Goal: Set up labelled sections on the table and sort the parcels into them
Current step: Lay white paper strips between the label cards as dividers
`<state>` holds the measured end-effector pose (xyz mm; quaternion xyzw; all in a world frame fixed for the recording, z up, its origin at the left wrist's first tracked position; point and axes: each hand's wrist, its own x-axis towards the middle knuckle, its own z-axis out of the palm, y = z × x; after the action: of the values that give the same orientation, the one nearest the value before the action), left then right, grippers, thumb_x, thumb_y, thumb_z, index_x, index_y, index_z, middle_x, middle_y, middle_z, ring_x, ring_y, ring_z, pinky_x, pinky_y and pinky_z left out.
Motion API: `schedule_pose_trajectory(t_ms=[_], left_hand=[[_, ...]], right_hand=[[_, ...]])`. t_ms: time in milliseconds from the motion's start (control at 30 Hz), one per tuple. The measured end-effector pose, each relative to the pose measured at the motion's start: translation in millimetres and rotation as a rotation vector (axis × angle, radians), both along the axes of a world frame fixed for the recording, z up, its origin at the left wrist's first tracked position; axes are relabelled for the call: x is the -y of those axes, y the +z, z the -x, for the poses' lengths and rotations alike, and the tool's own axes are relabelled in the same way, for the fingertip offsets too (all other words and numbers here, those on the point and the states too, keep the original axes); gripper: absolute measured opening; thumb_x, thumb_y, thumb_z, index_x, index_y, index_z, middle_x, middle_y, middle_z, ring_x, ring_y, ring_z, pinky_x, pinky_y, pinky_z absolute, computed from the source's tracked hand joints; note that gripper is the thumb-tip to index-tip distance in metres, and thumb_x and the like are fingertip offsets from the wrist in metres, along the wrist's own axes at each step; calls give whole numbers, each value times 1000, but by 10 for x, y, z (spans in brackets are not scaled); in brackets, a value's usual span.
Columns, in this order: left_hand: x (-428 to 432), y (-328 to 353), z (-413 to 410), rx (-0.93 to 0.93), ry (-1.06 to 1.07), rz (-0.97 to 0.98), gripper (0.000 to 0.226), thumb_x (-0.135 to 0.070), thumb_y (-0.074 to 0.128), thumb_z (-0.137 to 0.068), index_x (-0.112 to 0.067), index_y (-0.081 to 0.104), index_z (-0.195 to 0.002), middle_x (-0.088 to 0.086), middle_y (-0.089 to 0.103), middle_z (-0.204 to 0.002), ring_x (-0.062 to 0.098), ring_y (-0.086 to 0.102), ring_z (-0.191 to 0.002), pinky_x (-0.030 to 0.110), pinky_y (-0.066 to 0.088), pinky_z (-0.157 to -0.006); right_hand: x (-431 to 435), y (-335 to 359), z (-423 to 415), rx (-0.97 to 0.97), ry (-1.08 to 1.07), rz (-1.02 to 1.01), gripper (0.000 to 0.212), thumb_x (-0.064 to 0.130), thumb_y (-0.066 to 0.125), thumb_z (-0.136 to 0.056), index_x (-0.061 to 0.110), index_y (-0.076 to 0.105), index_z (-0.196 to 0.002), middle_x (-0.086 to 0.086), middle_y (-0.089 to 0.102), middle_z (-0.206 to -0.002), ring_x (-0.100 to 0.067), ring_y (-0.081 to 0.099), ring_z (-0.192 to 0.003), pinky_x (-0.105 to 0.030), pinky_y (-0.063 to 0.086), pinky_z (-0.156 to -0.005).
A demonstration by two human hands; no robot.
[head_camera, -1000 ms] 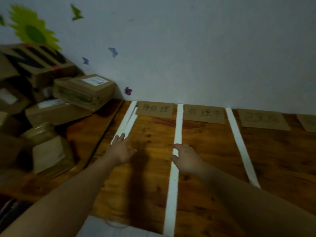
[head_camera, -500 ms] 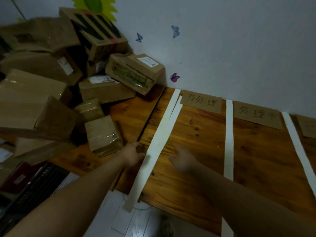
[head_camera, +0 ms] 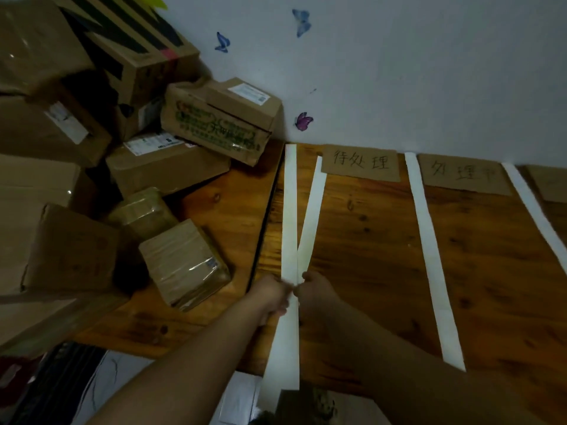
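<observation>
Two long white paper strips lie on the wooden table (head_camera: 368, 271), spread apart at the wall and meeting near the front. My left hand (head_camera: 273, 294) pinches the left strip (head_camera: 290, 210), whose lower end hangs over the table's front edge. My right hand (head_camera: 316, 291) pinches the lower end of the right strip (head_camera: 313, 216). The two hands touch. Cardboard labels with handwritten characters lie along the wall: a first label (head_camera: 360, 162), a second label (head_camera: 463, 174) and part of a third label (head_camera: 549, 185). Two more white strips (head_camera: 429, 250) (head_camera: 534, 210) divide the sections.
A pile of cardboard parcels fills the left side, among them a green-printed box (head_camera: 221, 121) and a small taped parcel (head_camera: 184, 265) near my left hand. A dark gap (head_camera: 264, 240) runs between two tabletops. Butterfly stickers (head_camera: 303, 121) dot the wall.
The view swung left and brought the parcel pile in. My hands came together from apart and took hold of the two left strips, which now fan out from my hands.
</observation>
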<state>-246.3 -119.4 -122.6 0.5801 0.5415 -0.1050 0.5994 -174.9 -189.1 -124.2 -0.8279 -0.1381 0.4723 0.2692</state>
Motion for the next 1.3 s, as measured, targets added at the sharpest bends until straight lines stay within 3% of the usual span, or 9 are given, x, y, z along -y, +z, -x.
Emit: schedule_pose_trajectory(t_ms=[67, 133, 300, 433, 733, 867, 1100, 1200, 1300], left_hand=[[-31, -13, 37, 16, -20, 21, 20, -16, 49, -96, -4, 61, -105, 9, 53, -73, 18, 49, -60, 27, 41, -49], [-71, 4, 75, 29, -36, 18, 25, -14, 47, -95, -3, 61, -112, 9, 56, -79, 20, 54, -66, 27, 44, -49], [-106, 84, 201, 64, -61, 103, 24, -13, 41, -97, -8, 61, -110, 12, 67, -99, 23, 66, -85, 35, 57, -69], [-72, 116, 264, 82, -104, 144, 17, -16, 41, -100, -16, 57, -107, 6, 66, -97, 20, 66, -87, 34, 58, -73], [-74, 292, 313, 160, -99, 164, 31, -6, 40, -97, -15, 59, -120, 13, 65, -99, 22, 65, -80, 35, 58, -69], [-84, 528, 190, 214, 18, 91, 14, -15, 48, -97, -14, 58, -106, 13, 64, -99, 22, 63, -84, 30, 55, -58], [38, 1066, -265, 395, 118, 103, 9, -9, 51, -95, -14, 58, -98, 8, 61, -85, 17, 58, -75, 30, 52, -69], [233, 1280, -540, 495, 128, 84, 10, -3, 50, -94, -11, 53, -99, 8, 60, -91, 21, 59, -82, 38, 52, -81], [591, 1450, -858, 556, 101, 63, 27, -1, 51, -93, -10, 49, -119, 10, 61, -104, 24, 61, -91, 39, 54, -77]], right_hand=[[-46, 1, 59, -25, -119, 24, 51, 4, 48, -97, 11, 33, -146, -10, 39, -147, -29, 41, -133, -35, 43, -102], [-34, 19, 106, -28, -134, 23, 48, 3, 50, -95, 10, 39, -142, -14, 43, -143, -32, 47, -128, -41, 48, -98], [19, -29, 202, -99, -278, -72, 28, 4, 55, -90, 3, 62, -117, -9, 67, -99, -16, 62, -76, -29, 53, -72], [-20, -50, 243, -2, -216, -11, 30, 25, 64, -90, 9, 60, -115, -7, 63, -109, -21, 63, -100, -33, 56, -84], [182, 142, 190, 18, -212, -195, 26, 28, 59, -93, 13, 61, -114, -5, 64, -109, -16, 65, -90, -27, 55, -67], [274, 355, 200, 197, -187, -196, 34, 21, 54, -95, 15, 56, -129, -4, 58, -127, -20, 58, -112, -36, 53, -92], [909, 799, 175, 227, -82, -226, 13, 20, 51, -97, 19, 59, -107, 6, 56, -99, -3, 53, -82, -14, 41, -63], [1331, 912, 85, 245, -38, -200, 12, 21, 51, -97, 20, 59, -106, 9, 55, -92, -2, 53, -78, -12, 40, -61], [1738, 1054, -77, 284, -50, -198, 10, 26, 52, -96, 22, 58, -104, 3, 59, -97, -7, 57, -83, -16, 46, -67]])
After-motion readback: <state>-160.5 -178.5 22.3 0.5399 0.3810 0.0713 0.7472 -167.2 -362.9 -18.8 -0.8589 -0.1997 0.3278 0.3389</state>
